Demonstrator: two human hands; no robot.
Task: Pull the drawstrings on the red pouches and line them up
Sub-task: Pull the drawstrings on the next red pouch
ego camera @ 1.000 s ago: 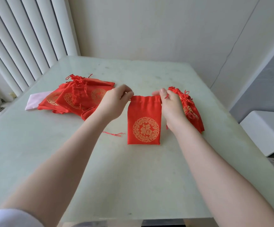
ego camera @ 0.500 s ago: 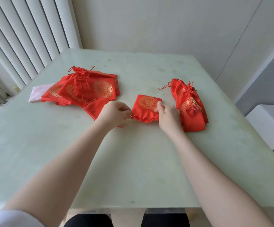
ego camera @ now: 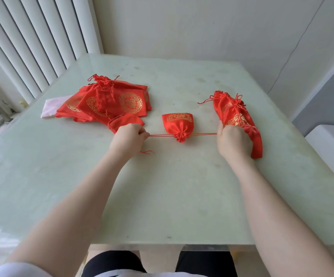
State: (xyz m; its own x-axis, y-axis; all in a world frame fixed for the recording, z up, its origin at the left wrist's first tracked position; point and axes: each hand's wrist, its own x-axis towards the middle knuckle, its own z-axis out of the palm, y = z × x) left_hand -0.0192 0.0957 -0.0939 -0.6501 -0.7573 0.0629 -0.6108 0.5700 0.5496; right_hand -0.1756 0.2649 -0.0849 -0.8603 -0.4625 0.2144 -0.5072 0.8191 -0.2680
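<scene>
A small red pouch (ego camera: 179,124) with a gold emblem lies on the table between my hands, its mouth gathered tight and facing me. Red drawstrings (ego camera: 202,134) run taut out of both sides of the mouth. My left hand (ego camera: 128,137) pinches the left strings and my right hand (ego camera: 233,139) grips the right strings. A heap of flat red pouches (ego camera: 110,100) lies at the left. At the right, several cinched pouches (ego camera: 236,116) lie in a row, partly under my right hand.
The pale green glass table (ego camera: 162,196) has its front edge close to my knees. A pink-white cloth (ego camera: 51,106) pokes out from under the left heap. Vertical blinds hang at the left, and a white appliance (ego camera: 330,144) stands beyond the table's right edge.
My hands have moved apart, drawing the strings out sideways. The pouch's mouth, loosely gathered half a second ago, is now cinched tight. A second ago the pouch was held up flat and open.
</scene>
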